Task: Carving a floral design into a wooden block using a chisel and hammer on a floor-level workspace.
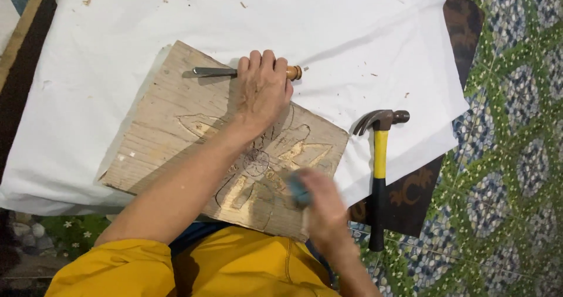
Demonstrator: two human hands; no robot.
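Right hand, lower centre, is motion-blurred; it's closed around a small blue-grey thing at the board's near edge, can't tell what that thing is. Its forearm runs out of frame at the bottom.

Left hand, upper centre, is curled over a chisel: fingers wrapped across the shaft, hiding the middle. Only the grey metal blade shows to the left of the hand and the wooden handle tip to the right. Chisel lies along the far edge of the wooden board.

Board sits tilted in mid-frame, carved with a flower outline; the left forearm covers part of the carving and the petals under it can't be read.

No containers in view.

Surface: white sheet with scattered wood chips, laid over a dark patterned cloth. Hammer with yellow and black handle lies right of the board, head on the sheet, untouched. Floor at right is green and blue patterned tile. Yellow clothing fills the bottom edge.
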